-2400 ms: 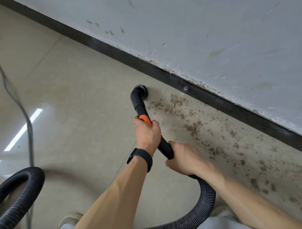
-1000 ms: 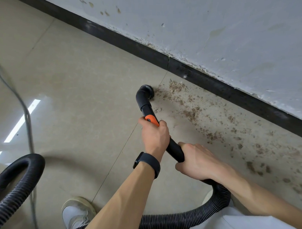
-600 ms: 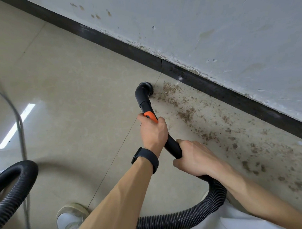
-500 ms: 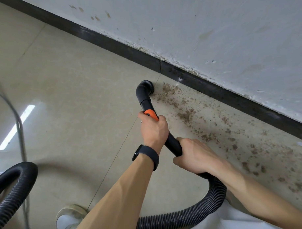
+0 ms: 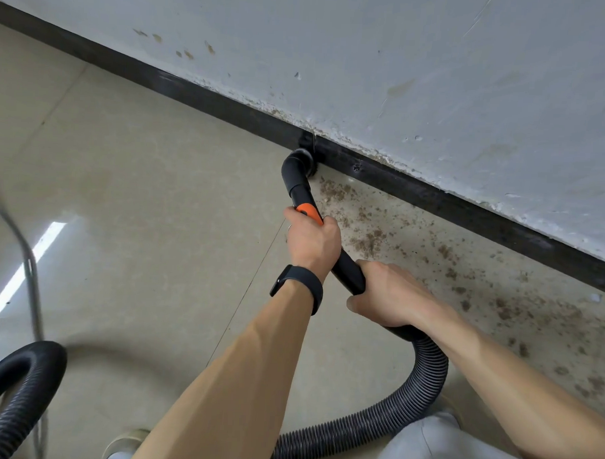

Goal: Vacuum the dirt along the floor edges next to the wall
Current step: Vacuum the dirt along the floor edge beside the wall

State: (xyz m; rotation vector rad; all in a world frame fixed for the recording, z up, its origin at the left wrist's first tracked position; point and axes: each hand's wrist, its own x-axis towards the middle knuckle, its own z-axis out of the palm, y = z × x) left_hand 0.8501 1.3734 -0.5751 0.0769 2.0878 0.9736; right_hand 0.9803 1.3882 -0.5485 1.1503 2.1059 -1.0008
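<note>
Beige tile floor meets a scuffed white wall with a black baseboard; both hands are on a black vacuum wand.

The wand's long axis runs diagonally, from lower right near the person up-left toward the wall. Its elbowed nozzle faces down on the floor, right at the baseboard; contact with the baseboard is unclear. The left hand has its fingers wrapped round the wand just behind the orange collar, with a black wristband on the wrist. The right hand is clamped on the wand's rear end, where the ribbed hose joins. The hose curves down under the right forearm, with another loop at lower left. Brown dirt is scattered right of the nozzle along the baseboard. A grey cable sits at the left edge.
</note>
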